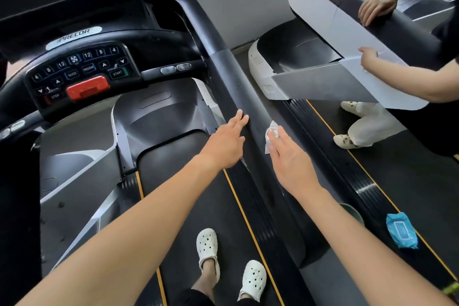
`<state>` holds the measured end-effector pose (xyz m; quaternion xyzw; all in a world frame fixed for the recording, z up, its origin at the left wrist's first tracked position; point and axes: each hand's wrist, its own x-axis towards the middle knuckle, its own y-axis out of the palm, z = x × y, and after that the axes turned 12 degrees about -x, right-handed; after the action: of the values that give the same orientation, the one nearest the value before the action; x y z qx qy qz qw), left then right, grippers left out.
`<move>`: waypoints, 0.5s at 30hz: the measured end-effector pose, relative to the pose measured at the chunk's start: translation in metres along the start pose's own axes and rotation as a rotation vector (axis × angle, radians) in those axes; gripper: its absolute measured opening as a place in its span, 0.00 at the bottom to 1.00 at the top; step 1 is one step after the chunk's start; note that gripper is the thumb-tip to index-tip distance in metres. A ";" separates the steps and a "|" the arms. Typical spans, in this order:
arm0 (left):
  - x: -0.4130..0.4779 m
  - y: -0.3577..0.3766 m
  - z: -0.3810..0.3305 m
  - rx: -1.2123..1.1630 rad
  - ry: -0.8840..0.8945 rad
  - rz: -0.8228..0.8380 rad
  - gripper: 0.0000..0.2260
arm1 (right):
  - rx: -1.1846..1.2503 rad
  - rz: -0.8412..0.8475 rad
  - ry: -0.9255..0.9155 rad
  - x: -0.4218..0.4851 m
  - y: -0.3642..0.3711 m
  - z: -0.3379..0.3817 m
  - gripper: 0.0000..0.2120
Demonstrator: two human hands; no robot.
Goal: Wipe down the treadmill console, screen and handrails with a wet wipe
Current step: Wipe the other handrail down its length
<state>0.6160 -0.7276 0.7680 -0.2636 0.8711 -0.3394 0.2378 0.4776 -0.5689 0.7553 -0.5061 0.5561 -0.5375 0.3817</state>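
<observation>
The right hand lay flat with fingers straight, pressing the wet wipe against the outer flank of the handrail; the wipe sat bunched under the fingertips, not gripped. The left hand, just beside it on the rail's inner side, was open too, straight fingers resting on the rail and holding nothing. To do this stroke well, the wipe probably wanted spreading so more of it met the rail, then drawing along its length with steady pressure, covering top and underside rather than one flank. The console lay well ahead and left of both hands, the blue wipe pack behind and right of the right hand
</observation>
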 end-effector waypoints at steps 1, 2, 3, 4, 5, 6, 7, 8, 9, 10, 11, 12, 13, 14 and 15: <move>0.000 0.000 0.002 0.003 0.009 0.002 0.28 | -0.071 0.002 -0.033 0.000 0.000 0.002 0.23; 0.001 -0.002 0.004 0.012 0.020 0.003 0.27 | -0.108 0.014 -0.037 0.005 -0.002 0.003 0.22; 0.001 -0.003 0.005 0.024 0.033 0.008 0.27 | -0.135 0.025 -0.042 0.013 -0.004 0.005 0.22; 0.002 -0.005 0.007 0.035 0.049 0.013 0.27 | -0.163 0.032 -0.061 0.022 -0.006 0.007 0.22; 0.003 -0.007 0.009 0.046 0.068 0.017 0.27 | -0.173 0.052 -0.083 0.033 -0.006 0.010 0.23; 0.004 -0.010 0.012 0.056 0.086 0.024 0.27 | -0.198 0.076 -0.100 0.043 -0.005 0.012 0.24; 0.006 -0.013 0.016 0.059 0.106 0.031 0.27 | -0.227 0.103 -0.098 0.053 -0.004 0.015 0.25; 0.007 -0.016 0.019 0.055 0.128 0.032 0.26 | -0.225 0.117 -0.092 0.061 -0.003 0.019 0.26; 0.009 -0.019 0.024 0.051 0.153 0.032 0.26 | -0.217 0.119 -0.089 0.066 0.000 0.023 0.26; 0.010 -0.023 0.028 0.054 0.180 0.030 0.26 | -0.168 0.107 -0.056 0.067 0.001 0.026 0.25; 0.012 -0.026 0.032 0.068 0.211 0.032 0.26 | -0.104 0.102 -0.014 0.064 0.001 0.028 0.24; 0.014 -0.029 0.035 0.090 0.247 0.031 0.26 | -0.068 0.074 0.002 0.056 0.001 0.030 0.23; 0.016 -0.032 0.038 0.115 0.280 0.027 0.26 | -0.083 0.054 -0.007 0.044 0.000 0.031 0.23; 0.019 -0.034 0.041 0.141 0.308 0.022 0.26 | -0.094 0.036 -0.048 0.032 -0.001 0.031 0.22; 0.022 -0.037 0.044 0.167 0.330 0.022 0.27 | -0.088 0.029 -0.080 0.020 -0.001 0.031 0.23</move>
<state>0.6363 -0.7848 0.7603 -0.1743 0.8698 -0.4466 0.1165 0.5039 -0.5950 0.7547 -0.5354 0.5710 -0.4862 0.3886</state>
